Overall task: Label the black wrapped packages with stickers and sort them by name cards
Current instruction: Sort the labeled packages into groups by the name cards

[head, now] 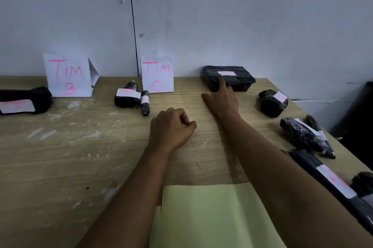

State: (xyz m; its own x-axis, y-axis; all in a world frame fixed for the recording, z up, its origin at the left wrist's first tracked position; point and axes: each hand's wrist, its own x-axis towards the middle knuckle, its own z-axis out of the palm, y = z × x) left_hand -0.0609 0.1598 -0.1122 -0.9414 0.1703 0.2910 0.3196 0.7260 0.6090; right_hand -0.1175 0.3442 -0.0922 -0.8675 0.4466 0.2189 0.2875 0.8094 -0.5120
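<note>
My right hand (223, 99) reaches to the back of the table; its straight index finger touches a flat black box-shaped package (240, 80) just below the package's white sticker (228, 73). My left hand (171, 126) rests on the table with fingers curled, holding nothing that I can see. Two white name cards stand against the wall: "TIM B" (67, 76) and "TIM C" (157, 74). Between the cards lie a stickered black bundle (127, 96) and a small black roll (145, 103). A long black package (24, 100) with a sticker lies left of "TIM B".
More stickered black packages lie along the table's right edge: a round one (273, 103), a long one (306, 136) and a long flat one (331, 181). A pale yellow sheet (201, 217) lies at the front under my forearms. The wooden table (80, 157) ends at the right.
</note>
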